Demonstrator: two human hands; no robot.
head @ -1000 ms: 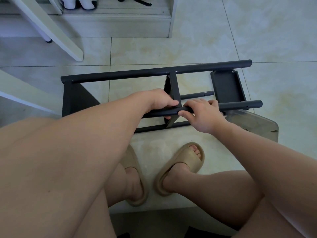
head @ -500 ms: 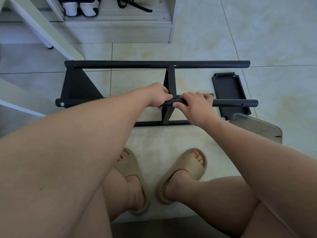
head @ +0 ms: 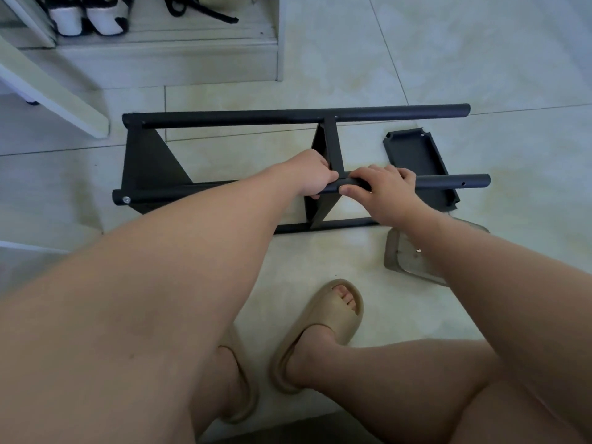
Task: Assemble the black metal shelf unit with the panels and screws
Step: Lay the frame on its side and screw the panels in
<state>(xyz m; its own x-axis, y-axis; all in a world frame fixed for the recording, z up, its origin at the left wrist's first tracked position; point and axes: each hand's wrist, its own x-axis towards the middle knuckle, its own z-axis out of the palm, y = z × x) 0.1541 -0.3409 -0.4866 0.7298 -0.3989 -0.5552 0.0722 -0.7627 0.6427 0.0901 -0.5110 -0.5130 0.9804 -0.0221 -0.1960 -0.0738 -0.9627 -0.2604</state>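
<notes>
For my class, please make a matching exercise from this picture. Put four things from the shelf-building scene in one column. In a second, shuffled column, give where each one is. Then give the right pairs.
Things
1. loose black panel
2. silver screw
3. beige slipper
4. left hand

Places
A. worn on a foot
B. curled round the near tube, beside the middle panel
C. in the left end of the near tube
D. lying loose and flat on the floor

Pairs: 1-D, 2-C, 3-A, 4-B
</notes>
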